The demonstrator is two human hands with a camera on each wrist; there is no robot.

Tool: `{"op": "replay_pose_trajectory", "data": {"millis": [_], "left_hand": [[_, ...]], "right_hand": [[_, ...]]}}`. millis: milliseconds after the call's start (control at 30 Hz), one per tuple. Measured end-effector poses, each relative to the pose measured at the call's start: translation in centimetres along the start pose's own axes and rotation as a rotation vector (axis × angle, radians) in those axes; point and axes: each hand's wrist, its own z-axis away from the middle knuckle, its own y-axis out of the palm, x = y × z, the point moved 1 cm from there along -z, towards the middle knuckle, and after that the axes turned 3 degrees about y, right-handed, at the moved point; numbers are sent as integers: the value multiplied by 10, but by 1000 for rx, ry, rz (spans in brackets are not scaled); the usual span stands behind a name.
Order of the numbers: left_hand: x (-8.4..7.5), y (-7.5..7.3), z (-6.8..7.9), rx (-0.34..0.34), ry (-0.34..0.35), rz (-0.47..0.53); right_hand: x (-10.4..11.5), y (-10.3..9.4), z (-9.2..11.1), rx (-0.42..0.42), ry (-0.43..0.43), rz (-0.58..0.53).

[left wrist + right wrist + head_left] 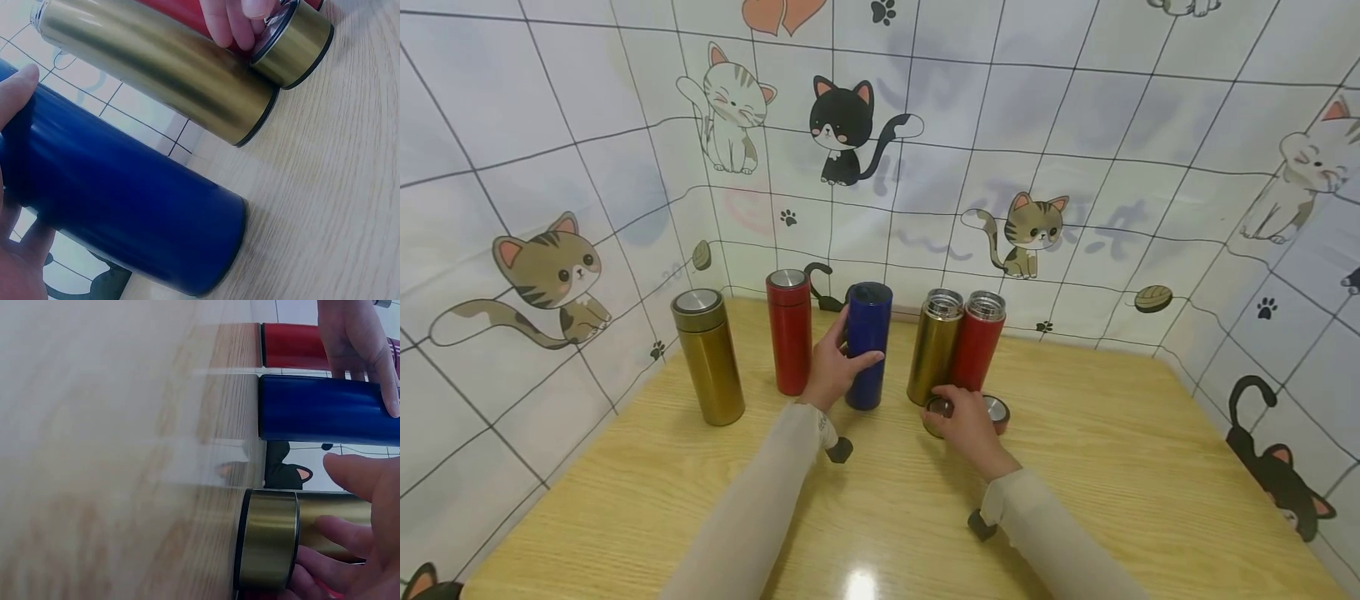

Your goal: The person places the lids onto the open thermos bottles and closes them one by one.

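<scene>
The blue flask point(867, 387) stands on the desk point(1075, 450), long axis vertical, left of the gold lid point(269, 540); the left hand point(833, 367) curls its fingers round it. The right hand point(966, 423), fingers loosely spread, touches the gold lid's top.

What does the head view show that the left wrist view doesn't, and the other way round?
Only the head view: the capped gold bottle and capped red bottle on the left, plus the person's sleeves.

Only the left wrist view, at least clearly: the black base rims of the blue bottle and open gold bottle.

Both: the left hand holding the blue bottle, the right hand at the gold lid, the open gold bottle, and the wooden tabletop.
</scene>
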Motion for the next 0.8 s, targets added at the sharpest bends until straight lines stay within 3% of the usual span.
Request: {"op": "replay_pose_trajectory", "data": {"millis": [267, 500, 800], "left_hand": [[-2, -2, -1, -5, -6, -6], [0, -3, -4, -6, -23, -9], [8, -7, -11, -16, -25, -27]], "right_hand": [[-6, 3, -3, 102, 6, 69], [-9, 6, -3, 199, 33, 36], [-6, 6, 0, 198, 42, 81]]}}
